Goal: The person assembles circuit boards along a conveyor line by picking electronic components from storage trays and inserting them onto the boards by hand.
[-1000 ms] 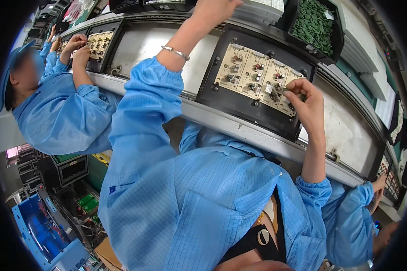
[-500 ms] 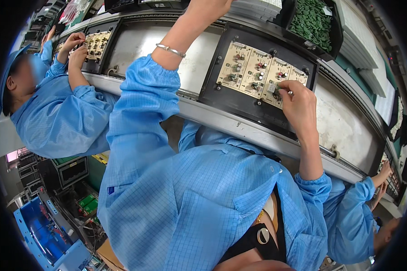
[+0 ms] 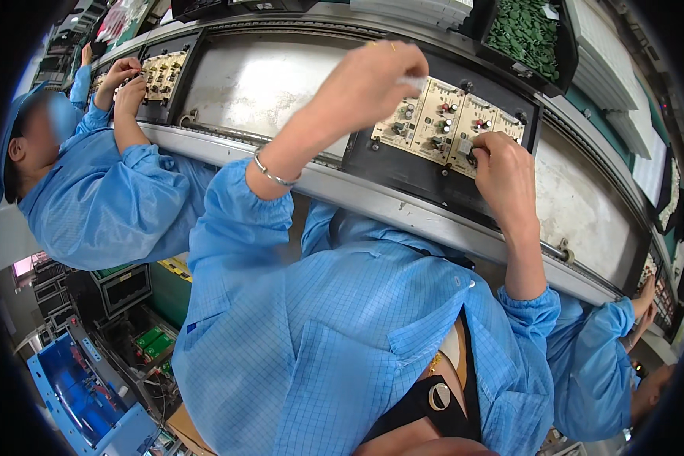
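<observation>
A black carrier frame [image 3: 365,161] holds several joined tan circuit boards [image 3: 430,125] with small components standing on them. My left hand [image 3: 365,87] is raised over the frame's left end, fingers pinched on a small white part [image 3: 412,81], slightly blurred. On the boards' right half, my right hand [image 3: 507,171] has thumb and forefinger closed at a small dark component [image 3: 473,158] beside a pale block-shaped component [image 3: 464,146]. The fingers partly cover this spot, and whether the dark component is seated in the board is hard to see.
Beyond the frame stands a black bin [image 3: 523,45] of green disc-like parts. White stacked trays [image 3: 608,76] lie to its right. A metal rail [image 3: 403,205] runs along the near edge. Co-workers sit left [image 3: 106,190] and right [image 3: 593,365], hands at similar boards.
My left hand has come back from beyond the far edge to above the boards, now with a small white part. The carrier has shifted slightly right; my right hand stays at the same component.
</observation>
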Available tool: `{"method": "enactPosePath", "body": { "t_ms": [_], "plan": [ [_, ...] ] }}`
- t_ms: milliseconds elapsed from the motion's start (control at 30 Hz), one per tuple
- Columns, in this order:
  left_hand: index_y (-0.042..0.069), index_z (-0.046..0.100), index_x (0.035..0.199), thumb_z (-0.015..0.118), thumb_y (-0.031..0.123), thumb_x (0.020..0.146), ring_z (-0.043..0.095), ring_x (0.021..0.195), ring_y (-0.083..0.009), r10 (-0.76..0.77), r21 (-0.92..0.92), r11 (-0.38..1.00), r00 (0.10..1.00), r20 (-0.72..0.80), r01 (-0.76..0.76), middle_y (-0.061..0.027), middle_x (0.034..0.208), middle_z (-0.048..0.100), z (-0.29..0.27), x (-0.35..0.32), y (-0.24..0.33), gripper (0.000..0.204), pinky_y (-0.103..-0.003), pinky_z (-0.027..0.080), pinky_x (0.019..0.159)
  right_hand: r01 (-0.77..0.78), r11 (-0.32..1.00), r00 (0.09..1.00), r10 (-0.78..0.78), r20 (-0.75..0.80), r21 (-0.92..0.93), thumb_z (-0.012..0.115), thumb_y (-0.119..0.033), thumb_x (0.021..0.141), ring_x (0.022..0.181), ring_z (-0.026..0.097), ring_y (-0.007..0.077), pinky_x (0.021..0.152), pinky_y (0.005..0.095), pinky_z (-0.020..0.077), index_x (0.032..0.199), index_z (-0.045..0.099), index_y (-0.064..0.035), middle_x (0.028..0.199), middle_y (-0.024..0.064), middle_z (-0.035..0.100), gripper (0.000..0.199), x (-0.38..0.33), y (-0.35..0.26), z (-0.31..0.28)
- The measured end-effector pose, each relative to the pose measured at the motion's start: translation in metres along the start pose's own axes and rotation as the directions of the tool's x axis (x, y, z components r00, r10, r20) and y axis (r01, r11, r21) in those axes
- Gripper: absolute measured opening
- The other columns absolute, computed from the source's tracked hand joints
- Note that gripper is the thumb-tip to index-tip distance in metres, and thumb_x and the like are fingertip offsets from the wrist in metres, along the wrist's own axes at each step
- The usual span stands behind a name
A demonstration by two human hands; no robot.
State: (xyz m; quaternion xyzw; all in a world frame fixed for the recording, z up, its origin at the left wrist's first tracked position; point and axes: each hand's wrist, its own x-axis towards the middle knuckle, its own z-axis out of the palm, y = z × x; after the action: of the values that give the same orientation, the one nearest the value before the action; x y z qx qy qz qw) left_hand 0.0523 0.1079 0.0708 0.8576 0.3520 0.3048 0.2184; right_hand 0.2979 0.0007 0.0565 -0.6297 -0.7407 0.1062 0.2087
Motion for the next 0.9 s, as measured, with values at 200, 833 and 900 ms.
{"method": "enactPosePath", "body": {
  "t_ms": [200, 833, 900],
  "plan": [
    [0.008, 0.069, 0.118, 0.075, 0.009, 0.084, 0.068, 0.102, -0.0336, 0.013, 0.069, 0.997, 0.989, 0.147, -0.023, -0.0114, 0.106, 0.073, 0.03, -0.021, 0.015, 0.034, -0.044, 0.055, 0.087, -0.219, 0.863, 0.972, 0.154, 0.175, 0.456, 0.065, 0.0, 0.091, 0.079, 0.066, 0.0185, 0.074, 0.0327, 0.0516, 0.098, 0.069, 0.0014, 0.094, 0.0097, 0.073, 0.009, 0.022, 0.025, -0.016],
    [0.003, 0.075, 0.099, 0.079, 0.007, 0.08, 0.07, 0.089, -0.0308, 0.045, -0.063, 0.997, 0.983, 0.178, -0.034, -0.0118, 0.099, 0.072, 0.011, -0.018, 0.002, 0.02, -0.04, 0.056, 0.08, -0.45, 0.065, 0.89, 0.116, 0.441, 0.891, 0.067, -0.012, 0.1, 0.078, 0.067, 0.0044, 0.051, 0.012, 0.0418, 0.13, 0.066, 0.0011, 0.108, 0.008, 0.076, 0.032, 0.032, 0.046, -0.007],
    [0.001, 0.075, 0.096, 0.079, 0.007, 0.08, 0.07, 0.087, -0.0294, 0.0, -0.067, 0.998, 0.98, 0.197, 0.014, -0.0115, 0.099, 0.072, 0.0, -0.02, -0.001, 0.017, -0.039, 0.057, 0.079, -0.428, 0.231, 0.903, 0.075, 0.422, 0.874, 0.07, -0.01, 0.098, 0.071, 0.059, 0.001, 0.051, 0.0135, 0.0335, 0.118, 0.074, -0.0013, 0.098, 0.0015, 0.074, 0.022, 0.031, 0.044, -0.002]
  ]
}}
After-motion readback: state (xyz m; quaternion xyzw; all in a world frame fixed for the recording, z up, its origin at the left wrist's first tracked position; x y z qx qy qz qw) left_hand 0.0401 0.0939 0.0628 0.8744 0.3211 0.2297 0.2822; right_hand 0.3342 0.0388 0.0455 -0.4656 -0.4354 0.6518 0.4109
